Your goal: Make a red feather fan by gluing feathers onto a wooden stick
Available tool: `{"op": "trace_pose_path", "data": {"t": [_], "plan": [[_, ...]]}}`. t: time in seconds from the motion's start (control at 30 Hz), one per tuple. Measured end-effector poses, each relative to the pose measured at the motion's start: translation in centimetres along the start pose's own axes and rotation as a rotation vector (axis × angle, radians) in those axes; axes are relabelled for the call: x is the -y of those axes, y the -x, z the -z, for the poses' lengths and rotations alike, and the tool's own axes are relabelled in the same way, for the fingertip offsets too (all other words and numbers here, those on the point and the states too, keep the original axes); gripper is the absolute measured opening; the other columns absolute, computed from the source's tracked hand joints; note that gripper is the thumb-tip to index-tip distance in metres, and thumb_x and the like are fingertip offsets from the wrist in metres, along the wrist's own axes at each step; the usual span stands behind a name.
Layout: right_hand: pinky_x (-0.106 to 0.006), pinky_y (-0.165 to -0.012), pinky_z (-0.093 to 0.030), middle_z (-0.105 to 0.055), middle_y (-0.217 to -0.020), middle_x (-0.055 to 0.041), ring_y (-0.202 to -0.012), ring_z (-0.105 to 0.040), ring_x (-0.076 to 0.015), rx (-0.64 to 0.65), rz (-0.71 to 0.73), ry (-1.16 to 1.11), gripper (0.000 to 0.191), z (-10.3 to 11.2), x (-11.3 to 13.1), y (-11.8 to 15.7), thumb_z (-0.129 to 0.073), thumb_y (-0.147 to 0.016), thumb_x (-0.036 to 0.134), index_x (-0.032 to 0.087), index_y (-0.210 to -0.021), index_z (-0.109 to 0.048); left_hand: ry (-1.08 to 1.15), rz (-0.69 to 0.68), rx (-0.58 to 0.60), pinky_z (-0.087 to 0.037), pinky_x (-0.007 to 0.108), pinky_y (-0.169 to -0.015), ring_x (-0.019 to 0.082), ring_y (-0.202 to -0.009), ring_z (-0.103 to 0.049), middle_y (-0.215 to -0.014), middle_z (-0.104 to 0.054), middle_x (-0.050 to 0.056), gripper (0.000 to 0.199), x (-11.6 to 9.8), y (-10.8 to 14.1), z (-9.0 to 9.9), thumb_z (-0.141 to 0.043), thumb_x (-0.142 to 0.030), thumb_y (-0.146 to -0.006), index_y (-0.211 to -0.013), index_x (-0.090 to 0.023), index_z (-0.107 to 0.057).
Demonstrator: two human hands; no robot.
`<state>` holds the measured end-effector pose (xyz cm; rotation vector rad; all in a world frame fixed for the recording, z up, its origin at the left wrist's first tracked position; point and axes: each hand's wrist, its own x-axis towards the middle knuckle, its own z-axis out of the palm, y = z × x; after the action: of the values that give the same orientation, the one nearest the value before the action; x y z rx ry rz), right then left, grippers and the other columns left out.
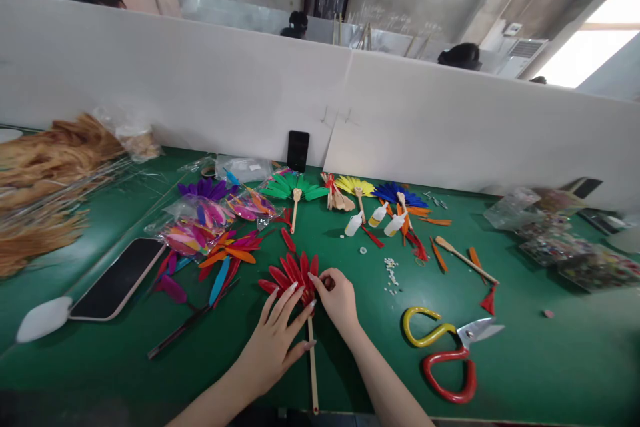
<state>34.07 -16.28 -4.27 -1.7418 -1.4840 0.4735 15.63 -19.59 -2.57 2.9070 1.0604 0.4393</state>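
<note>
A red feather fan (291, 269) on a thin wooden stick (313, 367) lies flat on the green table in front of me. My left hand (283, 327) rests over the lower part of the feathers, its fingers stretched out and spread. Thumb and index finger of my right hand (337, 297) are pinched at the rightmost red feather (313, 270), with the other fingers curled in. My hands hide the spot where feathers and stick meet. One loose red feather (287, 239) lies just beyond the fan.
Green (294, 185), yellow (356, 187) and blue (397, 193) feather fans lie farther back, near glue bottles (353, 224). Scissors (453, 347) are at right, with white beads (391, 273) nearby. Bagged feathers (190, 230) and a tablet-like device (120, 278) lie left. A white partition (225, 87) stands behind.
</note>
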Motion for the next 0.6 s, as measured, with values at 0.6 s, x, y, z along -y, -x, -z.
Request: {"op": "trace_pose_path", "data": {"t": [0.6], "plan": [[-0.021,-0.051,-0.035,-0.047,-0.055,0.0032,-0.049,-0.046,-0.0105,-0.010,0.031,0.038,0.035,-0.30,-0.23,0.16,-0.053,-0.081,0.046,0.019,-0.059,-0.053,-0.055,0.000,-0.026,-0.023,0.044,-0.105,0.025,-0.133,-0.023,-0.146,-0.027,0.005,0.052,-0.01,0.09,-0.62,-0.039,-0.040,-0.091,-0.140,-0.030,-0.025]]}}
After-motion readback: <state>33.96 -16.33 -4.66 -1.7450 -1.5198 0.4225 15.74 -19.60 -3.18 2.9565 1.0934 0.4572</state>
